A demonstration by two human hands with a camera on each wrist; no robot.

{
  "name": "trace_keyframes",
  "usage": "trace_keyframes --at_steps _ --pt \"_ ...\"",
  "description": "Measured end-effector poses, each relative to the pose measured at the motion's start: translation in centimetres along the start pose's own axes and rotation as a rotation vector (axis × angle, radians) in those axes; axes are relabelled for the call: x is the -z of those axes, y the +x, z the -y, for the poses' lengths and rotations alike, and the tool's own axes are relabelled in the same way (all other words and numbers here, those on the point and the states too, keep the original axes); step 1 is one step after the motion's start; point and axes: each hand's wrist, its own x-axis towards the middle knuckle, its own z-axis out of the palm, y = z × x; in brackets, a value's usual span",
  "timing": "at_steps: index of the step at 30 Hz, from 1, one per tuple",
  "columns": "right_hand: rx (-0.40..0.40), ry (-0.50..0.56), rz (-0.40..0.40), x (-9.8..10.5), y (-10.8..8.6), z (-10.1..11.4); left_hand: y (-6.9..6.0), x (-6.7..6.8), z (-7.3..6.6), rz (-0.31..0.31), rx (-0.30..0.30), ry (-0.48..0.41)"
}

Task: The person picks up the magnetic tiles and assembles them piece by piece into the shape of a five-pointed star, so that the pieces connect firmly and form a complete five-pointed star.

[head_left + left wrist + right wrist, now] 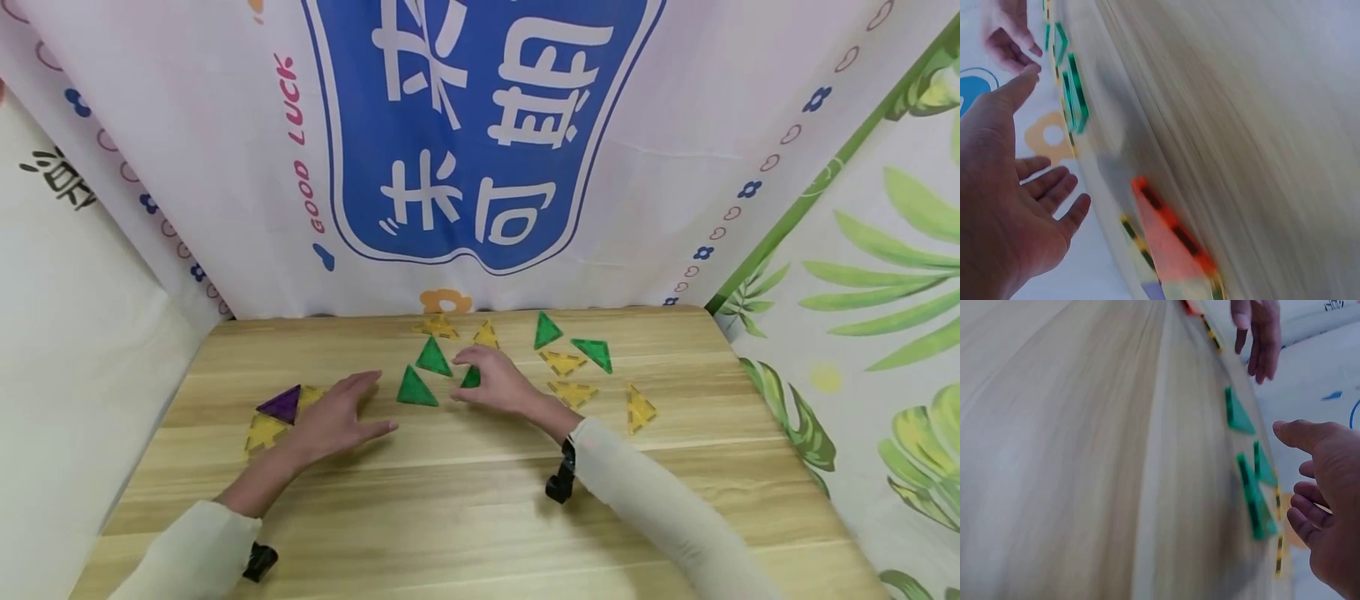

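Observation:
My left hand [330,423] hovers over the table's left side with thumb and fingers spread and nothing between them. Beside it lie a purple triangle tile [281,405] and a yellow triangle tile [264,433]. A red-orange triangle tile [1172,240] shows below that hand in the left wrist view; the hand hides it from the head view. My right hand [498,383] is above a green triangle tile [471,377], partly hidden between thumb and fingers. The right wrist view shows that hand [1335,494] apart from the tiles. Two more green triangle tiles [416,388] [432,357] lie between the hands.
Toward the back right lie green triangle tiles [547,331] [595,353] and several yellow ones [562,362] [640,408]. Yellow tiles [438,327] [486,334] also lie near the back edge. Printed cloth [255,283] hangs behind the wooden table [420,517].

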Motion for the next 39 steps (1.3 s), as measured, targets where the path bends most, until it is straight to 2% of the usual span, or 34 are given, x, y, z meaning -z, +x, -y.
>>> trace_keyframes --at_steps 4,8,18,29,39 --pt "-0.037 -0.041 -0.028 0.3 -1.3 -1.4 1.0 -0.8 -0.9 -0.02 0.063 -0.006" --pt "-0.081 -0.067 -0.059 0.3 -2.0 -2.3 2.2 -1.6 -1.7 -0.038 0.088 -0.029" --pt "-0.175 -0.117 -0.079 -0.6 -2.1 -2.3 4.7 -3.5 -3.8 -0.023 0.15 -0.044" --pt "-0.18 -0.18 -0.076 -1.5 -1.4 -2.3 5.7 -4.9 -3.9 -0.034 0.173 0.069" --pt "-0.208 -0.205 -0.1 -2.1 -0.9 -1.7 6.0 -4.9 -4.3 -0.037 0.175 0.131"
